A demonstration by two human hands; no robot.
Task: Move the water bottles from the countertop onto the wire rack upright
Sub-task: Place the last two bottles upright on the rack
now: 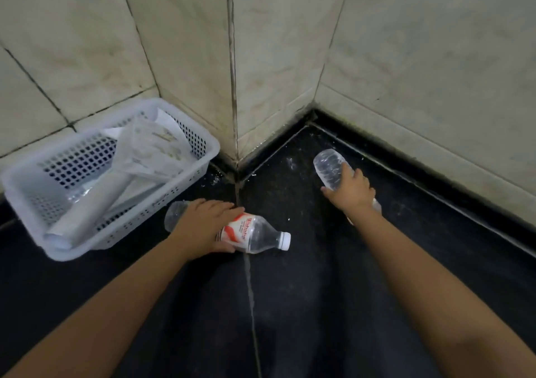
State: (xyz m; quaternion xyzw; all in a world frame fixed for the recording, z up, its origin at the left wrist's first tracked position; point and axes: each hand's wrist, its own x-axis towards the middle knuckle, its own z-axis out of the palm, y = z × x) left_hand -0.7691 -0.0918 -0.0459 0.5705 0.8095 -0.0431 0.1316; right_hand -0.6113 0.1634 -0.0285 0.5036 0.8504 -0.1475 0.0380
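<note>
Two clear plastic water bottles lie on their sides on the black countertop [290,305]. The labelled bottle [255,232] has a red and white label and a white cap pointing right; my left hand [206,224] is wrapped over its middle. The plain bottle [329,167] lies near the right wall, its base pointing away from me; my right hand [351,193] grips its lower half and hides the neck. No wire rack is in view.
A white perforated plastic basket [203,143] holding papers and plastic packets sits at the left, against the tiled wall. A tiled pillar corner [235,93] juts out between the two hands. Tiled wall [435,73] borders the counter on the right.
</note>
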